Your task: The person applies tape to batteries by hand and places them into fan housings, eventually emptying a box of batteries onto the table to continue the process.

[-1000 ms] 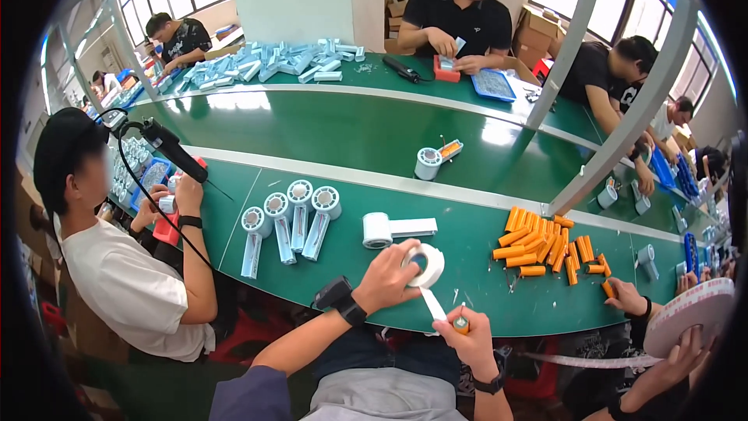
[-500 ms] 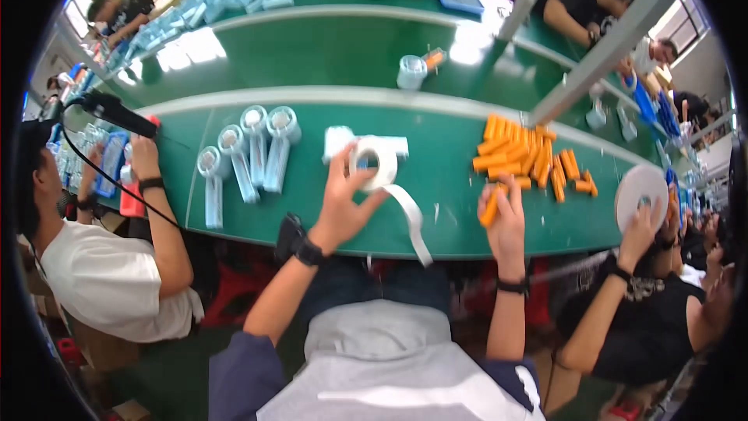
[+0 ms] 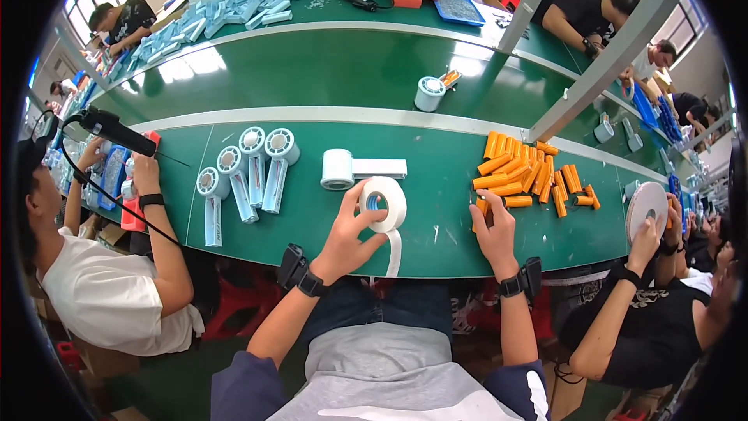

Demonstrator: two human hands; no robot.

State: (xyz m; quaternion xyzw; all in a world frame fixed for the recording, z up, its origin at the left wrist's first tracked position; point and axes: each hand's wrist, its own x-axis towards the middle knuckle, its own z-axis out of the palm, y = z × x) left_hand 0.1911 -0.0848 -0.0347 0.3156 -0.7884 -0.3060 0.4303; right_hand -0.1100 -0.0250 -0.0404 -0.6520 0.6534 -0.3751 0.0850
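Note:
My left hand is closed on a roll of white tape, with fingers through its core. A loose strip hangs from the roll past the table's front edge. My right hand grips an orange cylindrical battery, mostly hidden behind the fingers. Just beyond the tape lies a light-blue handheld fan, its pale handle pointing right. Several loose orange batteries are heaped beyond my right hand.
Several light-blue fans lie in a group at left. Behind a white ledge stands another fan. A grey metal post slants up at right. Co-workers sit on both sides; one at right holds a white disc-shaped reel.
The tape roll has come slightly nearer and to the right, its strip now hanging straighter down. My right hand has shifted slightly left and turned, still gripping the battery.

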